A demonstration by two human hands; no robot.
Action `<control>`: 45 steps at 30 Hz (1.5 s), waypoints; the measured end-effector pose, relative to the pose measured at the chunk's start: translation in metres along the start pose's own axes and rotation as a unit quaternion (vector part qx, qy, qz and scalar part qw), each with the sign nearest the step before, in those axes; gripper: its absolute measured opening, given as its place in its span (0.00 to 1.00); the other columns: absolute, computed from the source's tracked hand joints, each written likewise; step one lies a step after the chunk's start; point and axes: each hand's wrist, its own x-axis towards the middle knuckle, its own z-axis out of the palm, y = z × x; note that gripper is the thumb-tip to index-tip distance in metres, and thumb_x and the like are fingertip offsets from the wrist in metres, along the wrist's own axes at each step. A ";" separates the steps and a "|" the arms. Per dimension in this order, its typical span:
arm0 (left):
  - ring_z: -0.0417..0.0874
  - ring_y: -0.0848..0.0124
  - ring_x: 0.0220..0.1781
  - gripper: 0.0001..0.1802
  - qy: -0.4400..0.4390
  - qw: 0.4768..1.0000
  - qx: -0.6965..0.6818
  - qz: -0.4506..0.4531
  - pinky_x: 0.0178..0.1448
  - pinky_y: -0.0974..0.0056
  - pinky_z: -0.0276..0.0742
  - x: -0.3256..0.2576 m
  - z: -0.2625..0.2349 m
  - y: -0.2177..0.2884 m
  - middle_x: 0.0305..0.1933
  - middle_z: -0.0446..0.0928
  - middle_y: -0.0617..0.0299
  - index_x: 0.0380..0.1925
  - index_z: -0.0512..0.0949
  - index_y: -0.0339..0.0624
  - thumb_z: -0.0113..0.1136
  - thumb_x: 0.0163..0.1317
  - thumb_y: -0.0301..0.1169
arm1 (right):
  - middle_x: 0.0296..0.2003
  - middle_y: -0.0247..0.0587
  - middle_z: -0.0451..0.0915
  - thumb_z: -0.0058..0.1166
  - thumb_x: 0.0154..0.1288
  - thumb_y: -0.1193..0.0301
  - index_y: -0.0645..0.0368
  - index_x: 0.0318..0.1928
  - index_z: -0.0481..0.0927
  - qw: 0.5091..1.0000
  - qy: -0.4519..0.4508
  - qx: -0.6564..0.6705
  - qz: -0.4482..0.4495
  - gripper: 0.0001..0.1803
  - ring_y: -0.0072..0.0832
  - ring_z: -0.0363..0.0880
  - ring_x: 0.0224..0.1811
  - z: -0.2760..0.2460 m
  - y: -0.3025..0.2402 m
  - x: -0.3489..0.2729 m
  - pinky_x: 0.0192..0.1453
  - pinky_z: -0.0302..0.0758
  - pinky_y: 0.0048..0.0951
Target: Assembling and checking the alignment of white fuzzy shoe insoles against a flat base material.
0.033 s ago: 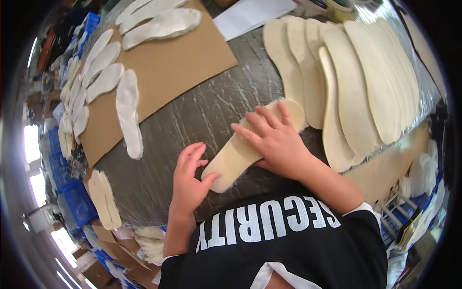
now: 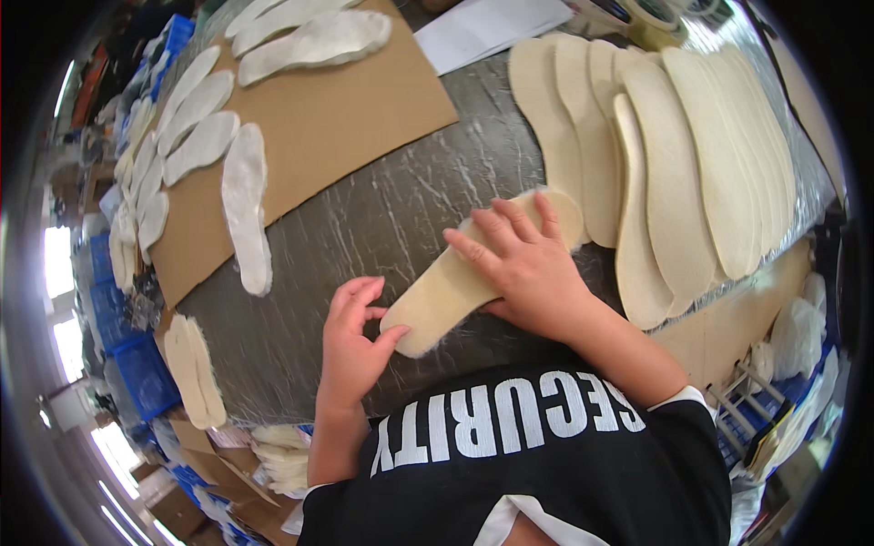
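Observation:
A cream felt-like insole [image 2: 437, 303] with a fuzzy edge lies slantwise on the dark, plastic-covered table in front of me. My right hand [image 2: 528, 264] spans its upper half. Its fingertips reach the far edge and the thumb is by the near edge. At the lower left end, my left hand [image 2: 357, 329] has its thumb tip on the insole. Its other fingers are curved apart beside it, holding nothing. Just beyond my right hand, an overlapping row of cream insoles [image 2: 669, 173] is fanned out to the right.
Fluffy white insoles [image 2: 246, 209] lie on and beside a brown cardboard sheet [image 2: 364, 100] at the far left. Two cream insoles [image 2: 194, 369] rest on the table's left edge. White paper [image 2: 487, 32] and tape rolls [image 2: 657, 27] are at the back. Blue crates [image 2: 146, 373] stand off the table's left side.
The whole view has shifted slightly. Both hands keep the same places on the insole.

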 end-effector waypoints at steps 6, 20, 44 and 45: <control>0.77 0.74 0.46 0.22 0.013 0.970 -0.096 -0.222 0.47 0.70 0.79 -0.030 -0.025 -0.033 0.48 0.77 0.59 0.51 0.77 0.32 0.65 0.54 0.13 | 0.65 0.40 0.68 0.77 0.34 0.57 0.44 0.69 0.67 0.999 0.004 0.022 -0.037 0.55 0.43 0.59 0.72 -0.009 -0.025 0.021 0.75 0.50 0.59; 0.83 0.73 0.32 0.14 0.041 0.875 -0.395 -0.276 0.32 0.72 0.78 -0.044 -0.023 -0.041 0.37 0.82 0.57 0.50 0.77 0.30 0.55 0.70 0.29 | 0.54 0.52 0.69 0.68 0.41 0.77 0.63 0.64 0.68 0.959 -0.032 0.177 -0.220 0.43 0.50 0.69 0.57 0.011 -0.062 0.069 0.63 0.70 0.44; 0.82 0.73 0.38 0.08 0.104 0.794 -0.578 -0.154 0.44 0.68 0.81 -0.037 -0.006 -0.054 0.39 0.81 0.60 0.42 0.79 0.32 0.57 0.70 0.26 | 0.51 0.48 0.75 0.67 0.40 0.77 0.60 0.60 0.72 0.942 -0.041 0.222 -0.247 0.40 0.50 0.74 0.54 -0.007 -0.070 0.074 0.59 0.74 0.45; 0.83 0.72 0.41 0.08 0.087 0.780 -0.600 -0.155 0.47 0.67 0.82 -0.037 -0.006 -0.053 0.41 0.81 0.59 0.43 0.79 0.32 0.56 0.70 0.26 | 0.52 0.48 0.75 0.67 0.41 0.77 0.60 0.60 0.72 0.943 -0.049 0.233 -0.234 0.40 0.49 0.74 0.54 -0.008 -0.071 0.074 0.58 0.74 0.44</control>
